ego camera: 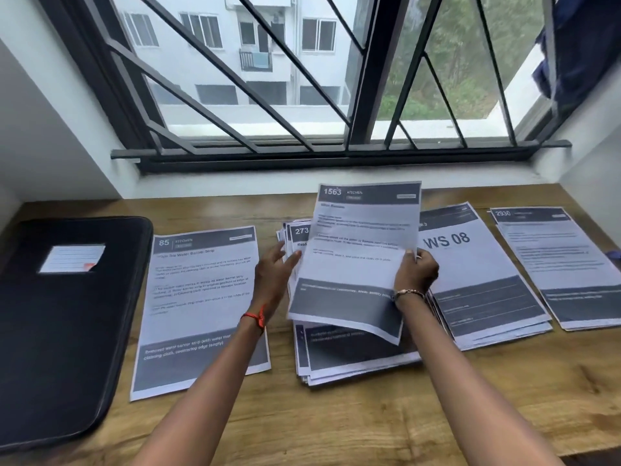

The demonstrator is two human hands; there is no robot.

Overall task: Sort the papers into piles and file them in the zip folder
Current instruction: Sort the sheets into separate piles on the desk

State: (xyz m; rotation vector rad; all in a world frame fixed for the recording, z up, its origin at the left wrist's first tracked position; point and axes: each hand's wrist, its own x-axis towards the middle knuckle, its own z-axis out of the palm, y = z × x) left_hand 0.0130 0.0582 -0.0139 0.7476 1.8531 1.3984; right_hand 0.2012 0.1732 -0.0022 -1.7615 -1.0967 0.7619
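A sheet headed 1563 (359, 243) is lifted above the middle stack of papers (349, 361). My right hand (416, 270) pinches its right edge. My left hand (274, 274) touches its left edge with the fingers spread, thumb against the paper. A single sheet headed 85 (198, 297) lies to the left. Right of the middle stack lies a pile topped by a WS 08 sheet (477, 290), and further right a pile headed 2930 (554, 264). The black zip folder (57, 331) lies shut at the far left.
All of it rests on a wooden table (369, 425) under a barred window (302, 79). A white wall ledge runs behind the table. A dark blue cloth (578, 45) hangs at the upper right.
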